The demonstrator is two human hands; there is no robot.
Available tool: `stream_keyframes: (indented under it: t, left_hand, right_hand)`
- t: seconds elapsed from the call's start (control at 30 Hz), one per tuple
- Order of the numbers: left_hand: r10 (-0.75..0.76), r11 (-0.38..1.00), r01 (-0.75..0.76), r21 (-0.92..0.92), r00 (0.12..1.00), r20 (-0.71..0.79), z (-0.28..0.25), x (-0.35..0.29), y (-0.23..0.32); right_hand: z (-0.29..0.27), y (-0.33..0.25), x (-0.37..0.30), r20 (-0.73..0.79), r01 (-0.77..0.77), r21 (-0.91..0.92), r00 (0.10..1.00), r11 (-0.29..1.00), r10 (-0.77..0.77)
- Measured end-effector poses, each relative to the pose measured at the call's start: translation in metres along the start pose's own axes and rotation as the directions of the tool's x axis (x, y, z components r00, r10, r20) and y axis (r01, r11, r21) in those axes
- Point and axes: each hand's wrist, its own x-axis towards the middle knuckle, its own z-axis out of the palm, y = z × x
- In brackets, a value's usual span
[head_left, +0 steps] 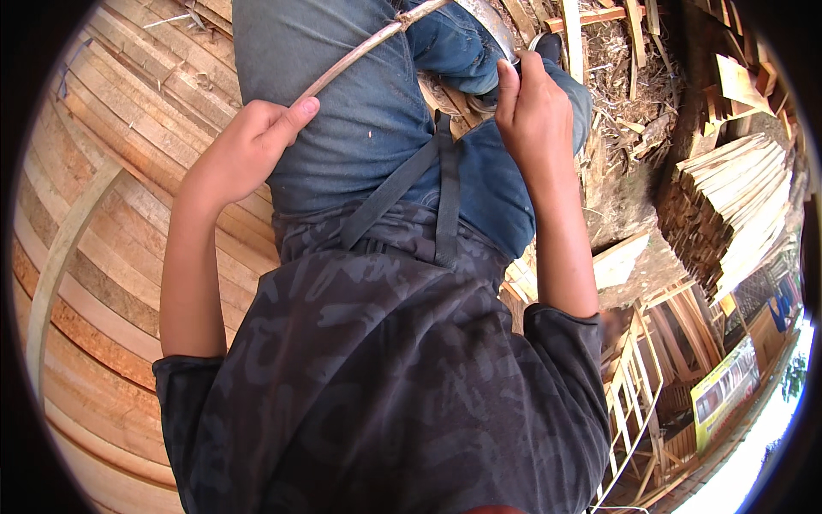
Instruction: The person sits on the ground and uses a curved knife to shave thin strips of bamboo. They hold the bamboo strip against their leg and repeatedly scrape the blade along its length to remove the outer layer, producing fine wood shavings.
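My left hand [264,141] is closed round the lower end of a slim, bare wooden handle [368,43], thumb along the top. This handle slants up across my left thigh to the upper edge of the picture. Close to its far end is a curved grey metal blade [490,24]; their join is cut off by the edge. My right hand [536,107] is closed above my right knee, thumb and fingers at the blade's lower end. Its grip there is partly hidden by the fingers.
Stacked sawn planks [120,257] fill the left side, with a pale upright post [64,257] in front. A pile of thin slats [728,214] stands at the right. Wood shavings [629,94] litter the ground beyond my right knee. A wooden frame [634,385] stands lower right.
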Motion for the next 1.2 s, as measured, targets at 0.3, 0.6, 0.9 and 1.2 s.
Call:
stream_keyframes:
  t: [0.3,0.6,0.9,1.2]
  left_hand:
    - [-0.166,0.980,0.174,-0.092,0.982,0.084,-0.006,0.000,0.009]
    - [-0.222,0.963,0.240,-0.123,0.964,0.145,-0.010,0.005,0.010]
    - [-0.225,0.966,0.233,-0.114,0.971,0.081,-0.004,0.005,0.015]
    - [-0.114,0.988,0.111,0.110,0.993,0.017,-0.004,0.008,0.014]
  right_hand:
    - [-0.017,0.036,0.005,-0.089,-0.158,-0.012,0.984,0.987,0.156]
    - [0.000,-0.027,-0.007,-0.007,-0.055,0.097,0.998,0.994,0.056]
    - [0.002,-0.004,0.006,-0.030,-0.057,-0.032,0.998,0.998,0.056]
    - [-0.021,0.074,-0.008,-0.093,-0.218,-0.150,0.974,0.964,0.206]
